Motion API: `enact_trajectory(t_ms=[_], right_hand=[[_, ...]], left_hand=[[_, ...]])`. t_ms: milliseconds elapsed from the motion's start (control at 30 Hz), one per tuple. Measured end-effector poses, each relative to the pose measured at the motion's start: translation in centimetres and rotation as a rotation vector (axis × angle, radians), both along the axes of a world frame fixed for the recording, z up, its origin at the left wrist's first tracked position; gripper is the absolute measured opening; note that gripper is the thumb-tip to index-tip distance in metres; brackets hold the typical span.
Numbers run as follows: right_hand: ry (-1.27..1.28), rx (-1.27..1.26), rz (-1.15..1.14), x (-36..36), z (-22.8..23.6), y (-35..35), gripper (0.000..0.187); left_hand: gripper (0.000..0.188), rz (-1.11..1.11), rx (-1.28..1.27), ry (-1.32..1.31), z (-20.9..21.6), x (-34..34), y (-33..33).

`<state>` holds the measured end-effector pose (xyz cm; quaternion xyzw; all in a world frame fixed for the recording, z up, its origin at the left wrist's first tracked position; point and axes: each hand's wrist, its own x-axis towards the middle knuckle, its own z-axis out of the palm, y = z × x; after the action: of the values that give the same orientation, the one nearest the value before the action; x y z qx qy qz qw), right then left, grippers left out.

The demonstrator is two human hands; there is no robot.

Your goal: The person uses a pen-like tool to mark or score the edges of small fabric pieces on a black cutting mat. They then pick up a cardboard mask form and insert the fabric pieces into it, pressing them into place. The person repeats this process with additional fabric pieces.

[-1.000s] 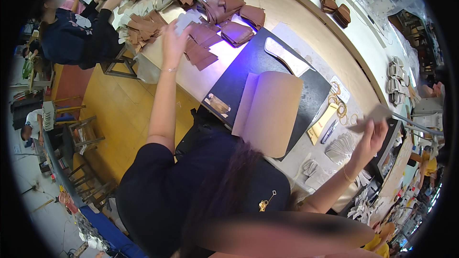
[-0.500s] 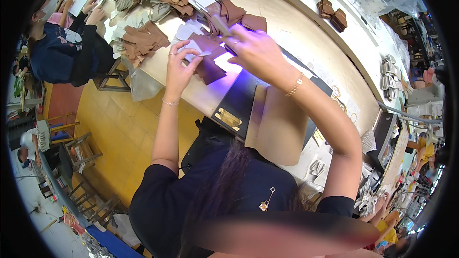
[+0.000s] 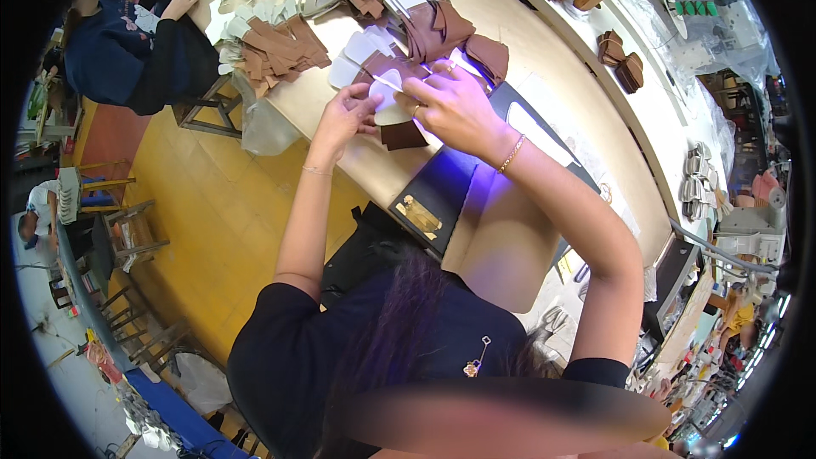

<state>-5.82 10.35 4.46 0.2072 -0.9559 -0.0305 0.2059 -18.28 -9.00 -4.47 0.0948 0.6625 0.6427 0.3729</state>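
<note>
My left hand (image 3: 344,121) is closed, its thumb and fingertips pinching the edge of a cut piece with a rounded white part (image 3: 387,104) and a dark brown end (image 3: 404,136). Close by on the right, my right hand (image 3: 455,110) is bent over the same piece. A thin, pale, stick-like tool (image 3: 388,82) sticks out from its fingers towards the left; its exact kind cannot be made out. Just beyond both hands lie overlapping brown pieces with white rounded ends (image 3: 361,49), under purple-white light.
Piles of brown strips (image 3: 285,47) and fanned brown pieces (image 3: 433,30) cover the table's far side. A black board (image 3: 425,191) and a tan sheet (image 3: 501,242) lie before me. Brown bundles (image 3: 627,72) sit on the right-hand shelf. A co-worker (image 3: 136,59) sits at far left.
My right hand has come down and closer to my left, over the white part. My left hand has shifted slightly right in the picture with the piece. The whole view has shifted a little.
</note>
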Motion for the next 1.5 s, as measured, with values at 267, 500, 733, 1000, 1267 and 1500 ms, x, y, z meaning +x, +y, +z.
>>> enact_trajectory(t_ms=[267,500,733,1000,1267,1500], right_hand=[[-0.162,-0.048,0.133,4.7,2.5,-0.7,0.010],[-0.022,-0.211,0.113,10.8,7.3,-0.9,0.010],[0.069,-1.047,-0.458,19.7,11.6,5.0,0.018],[0.198,-1.109,-0.567,31.6,16.5,5.9,0.022],[-0.524,-0.567,-0.424,25.2,14.6,3.1,0.015],[-0.312,-0.422,-0.407,20.4,7.7,0.5,0.021]], left_hand=[[0.019,-0.028,0.102,0.020,1.2,0.5,2.3],[0.019,0.319,-0.007,0.209,1.3,-2.1,4.2],[0.025,0.112,0.285,-0.167,1.6,-2.8,1.6],[0.040,0.270,-0.385,0.765,-0.9,-2.2,1.8],[0.026,-0.411,0.069,0.457,5.1,6.8,3.7],[0.037,-0.836,0.189,-0.031,10.1,15.4,4.7]])
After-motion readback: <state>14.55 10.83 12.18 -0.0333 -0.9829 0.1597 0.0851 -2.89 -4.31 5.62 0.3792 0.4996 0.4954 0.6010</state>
